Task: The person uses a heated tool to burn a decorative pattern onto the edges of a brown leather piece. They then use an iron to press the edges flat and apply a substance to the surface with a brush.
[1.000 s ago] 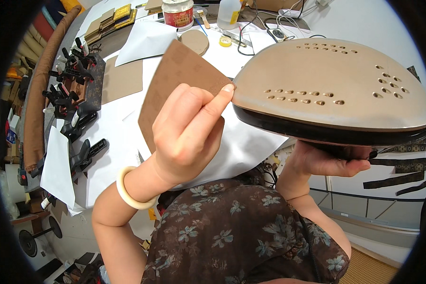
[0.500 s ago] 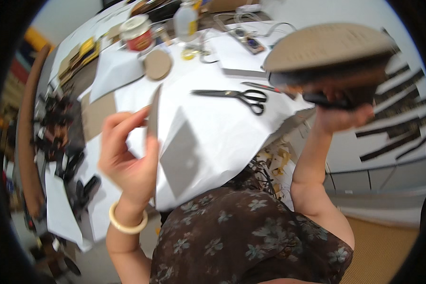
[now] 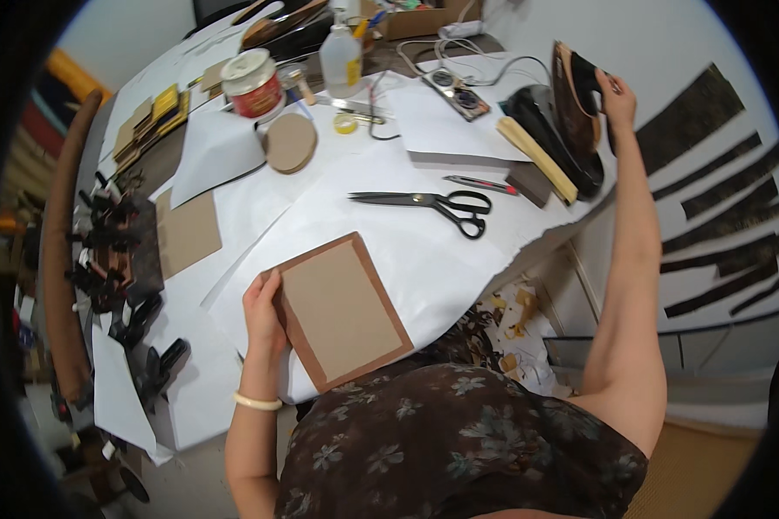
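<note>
In my left hand point(image 3: 266, 316) is a rectangular panel point(image 3: 342, 310), grey-beige in the middle with a brown border, pinched at its left edge over the near part of the table. At the far right my right arm is stretched out, and my right hand point(image 3: 616, 99) grips the handle of an iron point(image 3: 571, 99). That iron stands tilted up against a black iron stand point(image 3: 541, 130). Black-handled scissors point(image 3: 433, 201) lie beyond the panel, pointing left. Close to them are a utility knife point(image 3: 480, 185) and a small dark block point(image 3: 531, 183).
White paper point(image 3: 337, 190) covers the table. A wooden strip point(image 3: 537, 160) lies against the iron stand. Round board discs point(image 3: 291, 143), a red-labelled tub point(image 3: 253, 85) and a pump bottle point(image 3: 341, 56) stand farther back. Dark tools point(image 3: 117, 251) crowd the left side; scraps point(image 3: 515, 316) lie below the right edge.
My right hand has taken the iron from raised above the table to its stand, away to the right. My left hand has lowered the panel and turned its broad face up.
</note>
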`<state>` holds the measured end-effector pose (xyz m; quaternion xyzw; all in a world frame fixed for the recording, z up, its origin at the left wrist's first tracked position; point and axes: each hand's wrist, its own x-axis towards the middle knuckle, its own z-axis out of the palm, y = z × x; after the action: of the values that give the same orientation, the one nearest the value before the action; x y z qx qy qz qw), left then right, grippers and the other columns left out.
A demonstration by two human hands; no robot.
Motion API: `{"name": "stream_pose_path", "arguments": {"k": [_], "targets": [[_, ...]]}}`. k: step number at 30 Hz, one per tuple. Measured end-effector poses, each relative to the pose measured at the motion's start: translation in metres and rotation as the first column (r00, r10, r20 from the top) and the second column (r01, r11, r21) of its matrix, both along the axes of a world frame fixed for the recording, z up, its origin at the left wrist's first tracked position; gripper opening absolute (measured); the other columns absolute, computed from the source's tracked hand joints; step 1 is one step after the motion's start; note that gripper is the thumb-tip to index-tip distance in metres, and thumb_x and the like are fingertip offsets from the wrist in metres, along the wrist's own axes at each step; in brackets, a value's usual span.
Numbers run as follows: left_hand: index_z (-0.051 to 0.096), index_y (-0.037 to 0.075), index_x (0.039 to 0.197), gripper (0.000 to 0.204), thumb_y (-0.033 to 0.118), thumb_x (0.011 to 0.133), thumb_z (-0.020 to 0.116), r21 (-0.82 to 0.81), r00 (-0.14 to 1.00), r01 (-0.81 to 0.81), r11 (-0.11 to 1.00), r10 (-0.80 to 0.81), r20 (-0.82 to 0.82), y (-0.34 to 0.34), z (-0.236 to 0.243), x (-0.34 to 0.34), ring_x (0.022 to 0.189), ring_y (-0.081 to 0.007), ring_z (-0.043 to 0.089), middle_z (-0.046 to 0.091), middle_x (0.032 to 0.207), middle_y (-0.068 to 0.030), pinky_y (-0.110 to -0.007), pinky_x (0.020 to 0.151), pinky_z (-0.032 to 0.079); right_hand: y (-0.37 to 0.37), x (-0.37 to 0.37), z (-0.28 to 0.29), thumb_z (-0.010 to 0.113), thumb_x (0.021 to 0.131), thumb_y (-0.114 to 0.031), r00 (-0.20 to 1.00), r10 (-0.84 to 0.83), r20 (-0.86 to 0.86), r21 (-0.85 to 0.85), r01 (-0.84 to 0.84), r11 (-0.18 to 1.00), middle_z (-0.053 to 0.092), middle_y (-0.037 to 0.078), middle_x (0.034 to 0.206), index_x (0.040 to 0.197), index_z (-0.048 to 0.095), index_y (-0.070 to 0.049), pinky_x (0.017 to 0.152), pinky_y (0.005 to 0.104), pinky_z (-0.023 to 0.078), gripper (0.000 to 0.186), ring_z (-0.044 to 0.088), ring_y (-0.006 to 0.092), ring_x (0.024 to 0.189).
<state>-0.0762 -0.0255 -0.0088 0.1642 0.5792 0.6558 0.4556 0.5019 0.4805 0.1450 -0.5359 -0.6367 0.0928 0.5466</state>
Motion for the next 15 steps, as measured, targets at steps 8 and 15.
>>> {"name": "stream_pose_path", "arguments": {"k": [8,15], "targets": [[0.07,0.004,0.101,0.019,0.022,0.109,0.066,0.045,0.984,0.158,0.986,-0.154,-0.085,0.058,-0.001,-0.046,0.086,-0.0091,0.066,0.074,0.097,-0.0005,-0.026,0.079,0.053,0.014,0.03,0.009,0.072,0.103,-0.043,0.956,0.209,0.207,-0.497,-0.081,0.864,0.064,0.006,0.084,0.109,0.071,-0.001,0.064,0.0339,0.052,0.043,0.062,0.0153,0.07],[0.069,0.01,0.101,0.017,0.024,0.108,0.067,0.001,0.982,0.183,0.983,-0.182,-0.039,0.067,0.009,-0.072,0.086,-0.0096,0.067,0.074,0.096,0.0001,-0.027,0.081,0.055,-0.073,-0.252,-0.007,0.076,0.095,-0.013,0.872,0.368,0.323,0.028,-0.398,0.917,0.077,0.013,0.112,0.121,0.074,-0.004,0.094,0.0378,0.057,0.027,0.073,0.0247,0.103]]}}
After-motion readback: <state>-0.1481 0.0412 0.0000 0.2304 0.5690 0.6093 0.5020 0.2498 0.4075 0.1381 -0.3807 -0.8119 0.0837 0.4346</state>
